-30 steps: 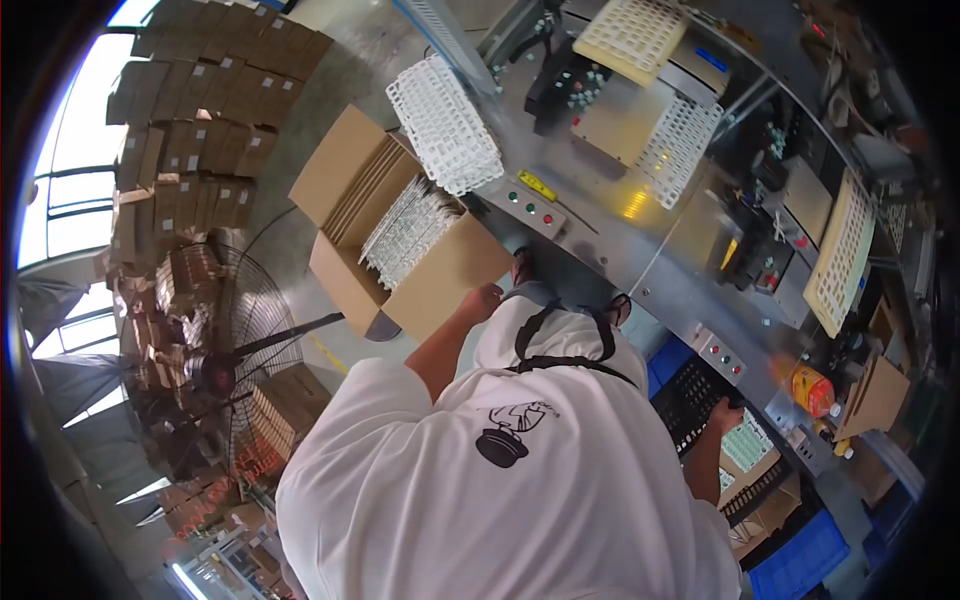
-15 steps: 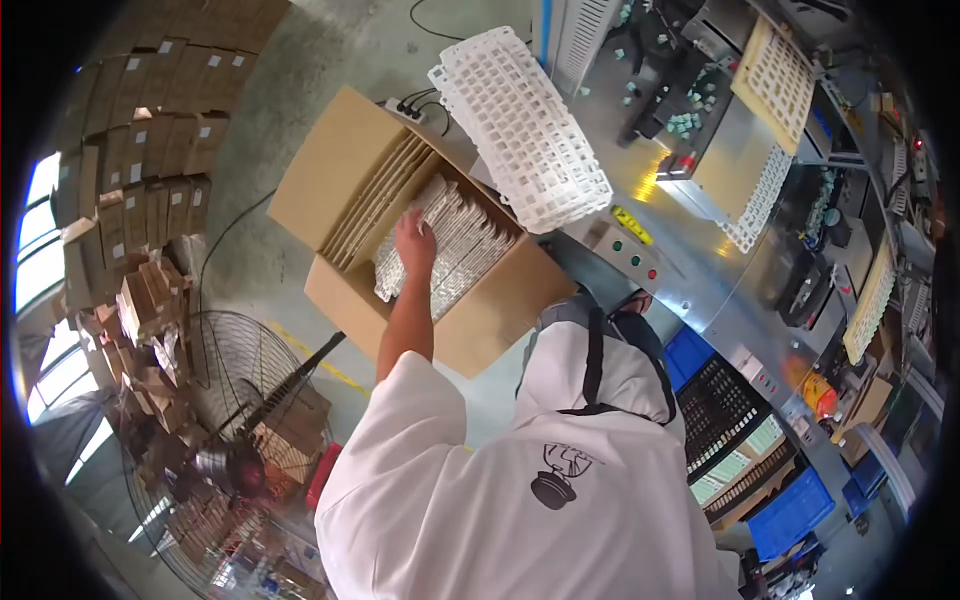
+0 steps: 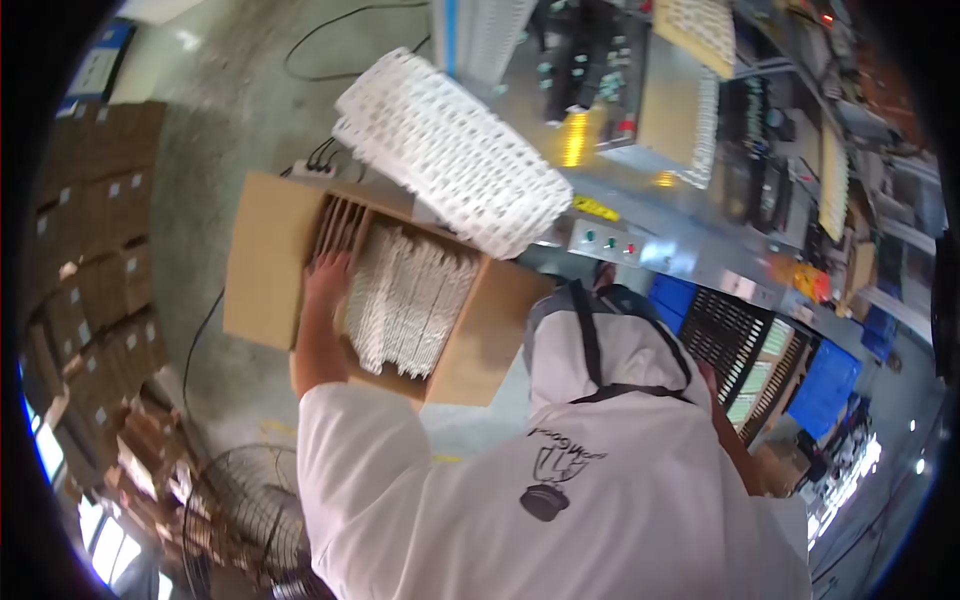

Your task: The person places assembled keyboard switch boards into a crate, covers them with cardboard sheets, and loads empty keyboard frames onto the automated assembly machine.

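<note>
Touching dividers in 1 box | 1 left hand, grip unclear | 1 right hand, grip unclear

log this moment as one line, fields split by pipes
left hand: at cardboard sheets inside open box | white plates: packed beside sheets | right hand: near black crate, grip unclear

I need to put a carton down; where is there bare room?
Bare floor shows between the stacked cartons and the open box, widening toward the top of the picture. Crowded: the box itself, mostly filled by white panels, with the left hand at its dividers; and the workbench, lined with machines.
</note>
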